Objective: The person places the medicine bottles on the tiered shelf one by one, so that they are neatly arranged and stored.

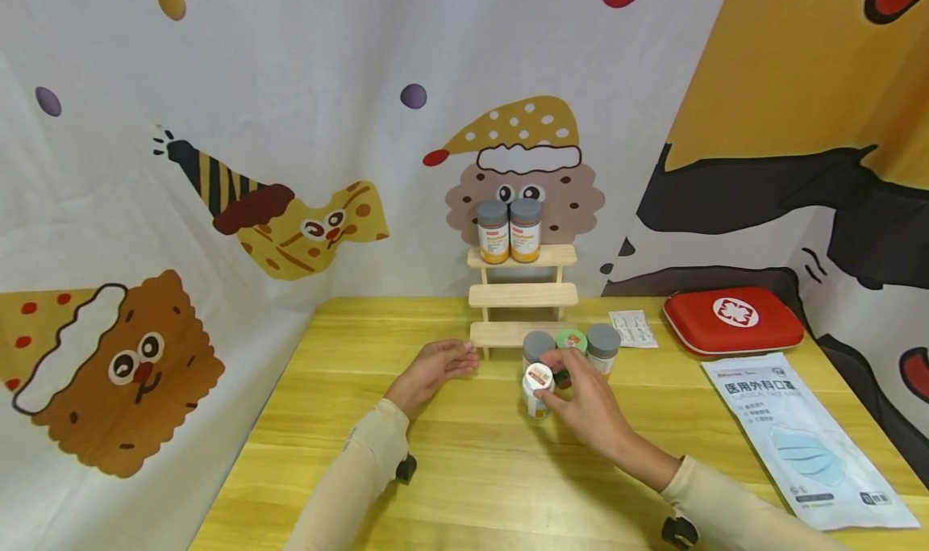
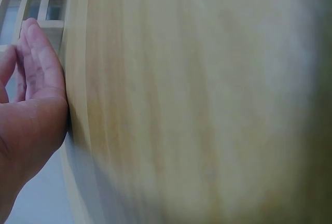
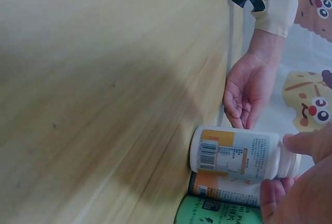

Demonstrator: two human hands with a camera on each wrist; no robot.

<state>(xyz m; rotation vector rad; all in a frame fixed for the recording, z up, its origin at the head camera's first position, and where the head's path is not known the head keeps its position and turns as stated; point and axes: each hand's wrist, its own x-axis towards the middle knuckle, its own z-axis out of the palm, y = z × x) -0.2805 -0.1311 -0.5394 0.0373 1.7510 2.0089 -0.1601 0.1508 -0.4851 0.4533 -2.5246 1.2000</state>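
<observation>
In the head view my right hand [image 1: 593, 406] pinches a small white bottle [image 1: 535, 404] near its cap, between thumb and fingers. The bottle is upright; its printed label with an orange patch faces the right wrist view. Close behind it stand a grey-capped bottle [image 1: 538, 343], a green-capped bottle [image 1: 572, 340] and another grey-capped bottle [image 1: 603, 341]. My left hand [image 1: 434, 371] holds nothing, its fingers extended beside the lowest step of a three-step wooden stand [image 1: 522, 295]. Two grey-capped bottles [image 1: 494, 232] stand side by side on the top step.
To the right lie a red first-aid case [image 1: 697, 323], a small white packet [image 1: 633, 328] and a surgical mask pack [image 1: 806, 446]. A printed cloth [image 1: 327, 67] hangs behind the wooden table [image 1: 464, 486].
</observation>
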